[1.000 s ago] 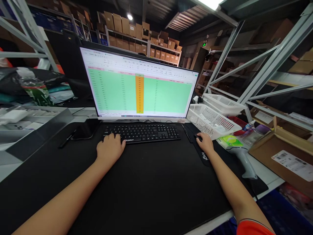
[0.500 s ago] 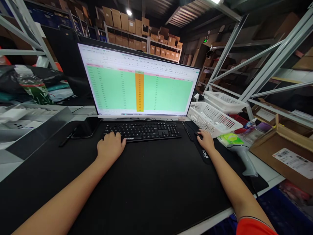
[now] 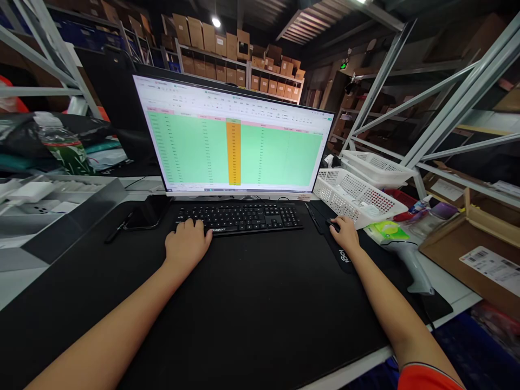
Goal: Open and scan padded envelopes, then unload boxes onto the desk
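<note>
My left hand point(image 3: 187, 242) rests on the front left corner of a black keyboard point(image 3: 252, 218), fingers over the keys and thumb out along the front edge. It holds nothing. At the right, my right hand point(image 3: 344, 234) is curled over a small dark computer mouse point(image 3: 332, 225), mostly hidden under the fingers, on a black mouse pad point(image 3: 344, 259). Behind the keyboard stands a monitor point(image 3: 195, 146) with a green spreadsheet and one orange column; its text is too small to read.
A dark phone point(image 3: 143, 215) and a grey tray of white items point(image 3: 95, 203) lie left, near a plastic bottle point(image 3: 67, 146). White perforated baskets point(image 3: 345, 200), a grey handheld scanner point(image 3: 412, 265) and a cardboard box point(image 3: 475, 244) stand right. A thin pen-like object point(image 3: 313, 218) lies beside the mouse pad.
The whole view has shifted slightly, so things appear a little further right. Both hands keep their places, the left at the keyboard and the right on the mouse.
</note>
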Tool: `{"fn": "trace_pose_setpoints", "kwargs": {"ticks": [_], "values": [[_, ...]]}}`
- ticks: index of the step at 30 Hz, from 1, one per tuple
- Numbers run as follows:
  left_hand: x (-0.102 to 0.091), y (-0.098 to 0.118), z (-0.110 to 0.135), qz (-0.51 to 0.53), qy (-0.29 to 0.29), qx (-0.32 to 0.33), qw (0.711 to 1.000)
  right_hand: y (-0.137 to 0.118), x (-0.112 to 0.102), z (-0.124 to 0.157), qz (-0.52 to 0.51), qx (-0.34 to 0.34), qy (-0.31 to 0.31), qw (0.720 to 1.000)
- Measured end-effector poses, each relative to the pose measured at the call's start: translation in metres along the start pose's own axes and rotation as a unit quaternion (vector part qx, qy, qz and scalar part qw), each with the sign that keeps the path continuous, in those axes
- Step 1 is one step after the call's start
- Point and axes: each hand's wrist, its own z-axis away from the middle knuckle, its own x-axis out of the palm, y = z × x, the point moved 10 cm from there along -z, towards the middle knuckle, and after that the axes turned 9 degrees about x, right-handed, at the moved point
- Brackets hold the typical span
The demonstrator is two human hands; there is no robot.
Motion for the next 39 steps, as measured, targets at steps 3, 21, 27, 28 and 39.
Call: {"fn": "trace_pose_setpoints", "kwargs": {"ticks": [3,21,27,28,39], "values": [[-0.0005,0.0005,0.0003,0.002,0.0,0.0,1.0,-0.0003,0.0025,0.0,-0.013,-0.007,-0.005,1.0],[0.0002,-0.0002,0.0001,-0.008,0.011,-0.002,1.0,0.0043,0.0055,-0.0009,-0.034,-0.047,0.026,0.998],[-0.0008,0.0007,0.0003,-0.009,0.016,-0.002,1.0,0.0061,0.0057,-0.0011,-0.018,-0.04,0.026,0.999],[-0.0006,0.0006,0.0,-0.009,0.017,-0.002,1.0,0.006,0.0047,-0.0009,-0.014,-0.039,0.03,0.999],[0.0008,-0.0001,-0.0001,-0.007,0.015,-0.001,1.0,0.0011,0.005,-0.003,-0.044,-0.066,0.034,0.996]]}}
